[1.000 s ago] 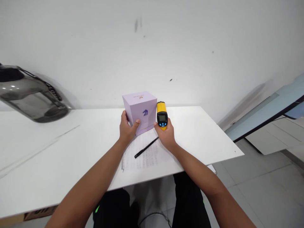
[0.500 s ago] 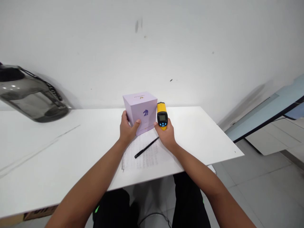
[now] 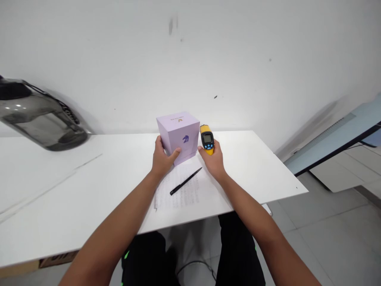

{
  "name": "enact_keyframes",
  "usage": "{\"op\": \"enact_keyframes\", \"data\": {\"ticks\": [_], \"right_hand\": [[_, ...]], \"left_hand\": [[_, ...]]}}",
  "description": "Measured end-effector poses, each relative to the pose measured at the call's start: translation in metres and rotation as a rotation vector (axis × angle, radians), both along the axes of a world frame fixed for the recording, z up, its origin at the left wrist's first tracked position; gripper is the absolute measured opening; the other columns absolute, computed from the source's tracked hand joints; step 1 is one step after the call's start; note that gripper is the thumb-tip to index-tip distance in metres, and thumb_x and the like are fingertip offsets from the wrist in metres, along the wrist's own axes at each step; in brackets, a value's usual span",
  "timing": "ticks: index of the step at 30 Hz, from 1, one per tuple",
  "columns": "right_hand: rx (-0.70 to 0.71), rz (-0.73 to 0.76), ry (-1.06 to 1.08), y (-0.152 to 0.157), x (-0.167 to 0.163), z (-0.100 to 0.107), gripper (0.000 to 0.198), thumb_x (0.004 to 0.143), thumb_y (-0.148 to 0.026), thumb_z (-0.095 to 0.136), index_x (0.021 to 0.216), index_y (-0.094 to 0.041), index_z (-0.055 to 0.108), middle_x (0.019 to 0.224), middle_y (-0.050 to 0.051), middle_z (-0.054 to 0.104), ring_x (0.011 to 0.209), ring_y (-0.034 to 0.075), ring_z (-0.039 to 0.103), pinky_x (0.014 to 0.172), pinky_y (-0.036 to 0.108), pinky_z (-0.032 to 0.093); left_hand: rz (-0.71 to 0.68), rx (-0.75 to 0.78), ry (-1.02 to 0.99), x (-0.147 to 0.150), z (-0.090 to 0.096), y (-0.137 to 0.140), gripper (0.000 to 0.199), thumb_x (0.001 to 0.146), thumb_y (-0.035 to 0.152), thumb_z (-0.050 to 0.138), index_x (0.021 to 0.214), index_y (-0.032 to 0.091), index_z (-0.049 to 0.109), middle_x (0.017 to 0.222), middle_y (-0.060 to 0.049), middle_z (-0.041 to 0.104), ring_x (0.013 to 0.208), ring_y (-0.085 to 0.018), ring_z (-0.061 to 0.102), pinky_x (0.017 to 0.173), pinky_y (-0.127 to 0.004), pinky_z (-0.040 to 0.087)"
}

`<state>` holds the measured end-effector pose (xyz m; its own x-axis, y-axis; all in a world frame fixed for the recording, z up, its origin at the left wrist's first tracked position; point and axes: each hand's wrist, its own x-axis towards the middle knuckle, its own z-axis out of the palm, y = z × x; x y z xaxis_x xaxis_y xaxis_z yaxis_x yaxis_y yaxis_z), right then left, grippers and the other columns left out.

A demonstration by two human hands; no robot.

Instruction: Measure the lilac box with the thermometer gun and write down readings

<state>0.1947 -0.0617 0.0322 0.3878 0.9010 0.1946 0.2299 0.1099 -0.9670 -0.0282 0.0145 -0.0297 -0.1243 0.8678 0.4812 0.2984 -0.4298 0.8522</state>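
The person's left hand (image 3: 162,159) has its grip closed around the lower left part of a pale purple box (image 3: 182,141), the thumb laid across the front face and the fingers along the side. The box is upright near the back of the white desk (image 3: 253,171), in front of the wall (image 3: 190,71), with a dark blue horse-head emblem on its front and a small gold mark on top (whether its base rests fully on the desk cannot be told). The right hand (image 3: 214,161) has its grip wrapped around the handle of a yellow and black handheld meter (image 3: 207,139), whose grey screen and blue buttons face the person; the meter is just beside the box's right side, and the right thumb tip lies close to the box's edge, contact unclear. Nearer the person, a black pen (image 3: 185,181) lies slantwise across a sheet of paper (image 3: 178,200) with rows of faint, unreadable marks. Well apart to the left, a large grey translucent bottle (image 3: 47,125) stands on the desk near the wall.
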Motion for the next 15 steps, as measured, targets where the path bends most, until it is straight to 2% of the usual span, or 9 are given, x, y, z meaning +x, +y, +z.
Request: {"op": "enact_keyframes", "data": {"ticks": [4,7,9,12,15], "right_hand": [[-0.098,-0.034,-0.155,0.012,0.026,0.003,0.084,0.087,-0.049,0.079,0.161,-0.025,0.049,0.114,0.006,0.079,0.103,0.033,0.079,0.094,0.047,0.06],[-0.129,0.025,-0.305,0.015,0.04,0.005,0.087,0.09,-0.041,0.072,0.168,-0.022,0.038,0.126,0.013,0.08,0.104,0.035,0.081,0.094,0.049,0.06],[-0.163,0.064,-0.442,0.016,0.045,0.005,0.081,0.093,-0.039,0.071,0.166,-0.023,0.041,0.131,0.016,0.082,0.103,0.036,0.082,0.092,0.049,0.06],[-0.272,0.094,-0.689,0.016,0.046,0.005,0.06,0.098,-0.038,0.075,0.154,-0.024,0.057,0.13,0.018,0.086,0.106,0.038,0.082,0.093,0.048,0.058],[-0.312,0.122,-0.886,0.016,0.045,0.003,0.046,0.103,-0.037,0.077,0.146,-0.024,0.067,0.126,0.016,0.089,0.112,0.037,0.083,0.108,0.052,0.054]], "left_hand": [[-0.024,-0.045,-0.001,0.0,0.004,-0.003,0.109,0.076,0.075,0.098,0.163,0.027,0.05,0.162,-0.021,0.066,0.145,-0.044,0.07,0.12,-0.063,0.061],[-0.021,-0.051,0.003,0.0,0.005,-0.004,0.109,0.076,0.074,0.098,0.163,0.028,0.049,0.162,-0.021,0.065,0.145,-0.044,0.069,0.12,-0.062,0.06],[-0.027,-0.048,0.007,0.0,0.005,-0.003,0.108,0.076,0.073,0.098,0.162,0.028,0.049,0.16,-0.02,0.065,0.144,-0.043,0.07,0.119,-0.061,0.06],[-0.055,-0.045,-0.007,0.002,0.004,0.0,0.106,0.076,0.07,0.099,0.159,0.028,0.048,0.156,-0.02,0.066,0.141,-0.042,0.07,0.117,-0.06,0.061],[-0.066,-0.042,0.015,0.002,-0.003,0.006,0.1,0.079,0.065,0.099,0.157,0.028,0.048,0.153,-0.019,0.065,0.14,-0.04,0.069,0.117,-0.059,0.061]]}}
